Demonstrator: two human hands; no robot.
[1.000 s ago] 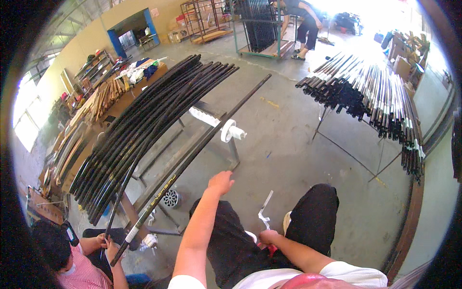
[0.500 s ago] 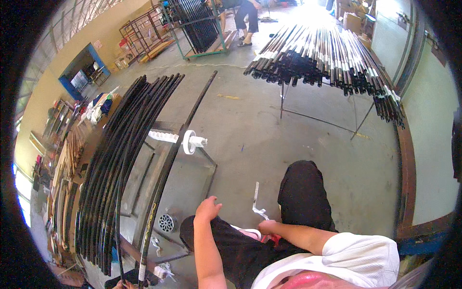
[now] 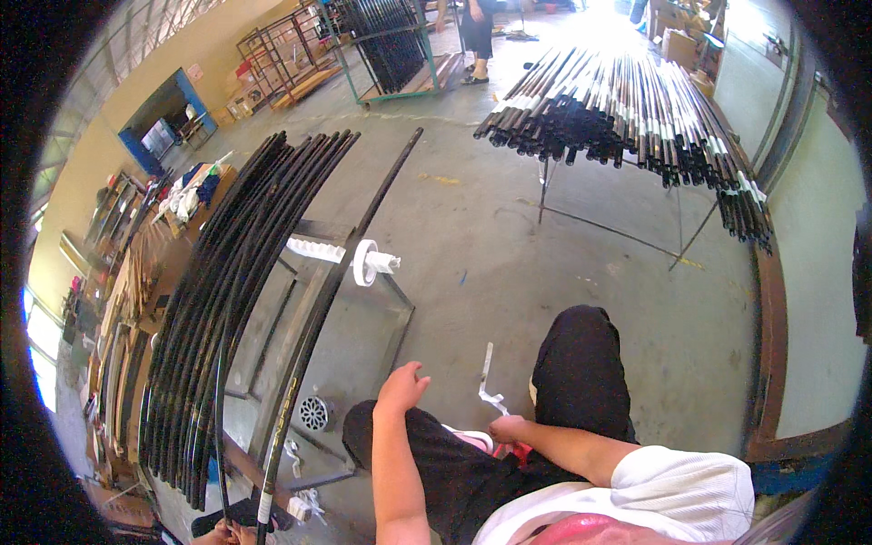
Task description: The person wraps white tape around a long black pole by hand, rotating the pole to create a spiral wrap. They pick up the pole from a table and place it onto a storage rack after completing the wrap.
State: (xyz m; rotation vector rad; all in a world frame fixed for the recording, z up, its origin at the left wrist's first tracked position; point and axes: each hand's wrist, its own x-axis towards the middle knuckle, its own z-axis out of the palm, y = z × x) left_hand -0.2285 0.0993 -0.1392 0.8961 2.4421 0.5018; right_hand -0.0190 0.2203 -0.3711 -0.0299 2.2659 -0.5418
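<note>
My left hand [image 3: 402, 388] hovers over my left knee with nothing in it, its fingers apart and pointing right. My right hand [image 3: 509, 429] rests between my thighs, closed on one end of a thin white strip [image 3: 486, 374]. That strip sticks up from the fingers, bent partway along. Below the right hand something red [image 3: 520, 451] shows, mostly covered. To my left a single long black pole [image 3: 313, 338] lies sloping across a metal frame. Beside it a white ring-shaped roll [image 3: 366, 262] stands, with a white ridged piece [image 3: 313, 251] on the pole's other side.
Several black poles [image 3: 241, 272] lie side by side on the left. Another person's hands [image 3: 227, 533] grip a pole at the lower left. More poles [image 3: 618, 118] are piled on a stand at the far right. A green rack [image 3: 386, 54] and a standing person [image 3: 476, 41] are farther back.
The view has shifted slightly. My left hand has risen a little; my right hand still holds the strip. The other person's hands show more at the lower left, and the far person now stands upright.
</note>
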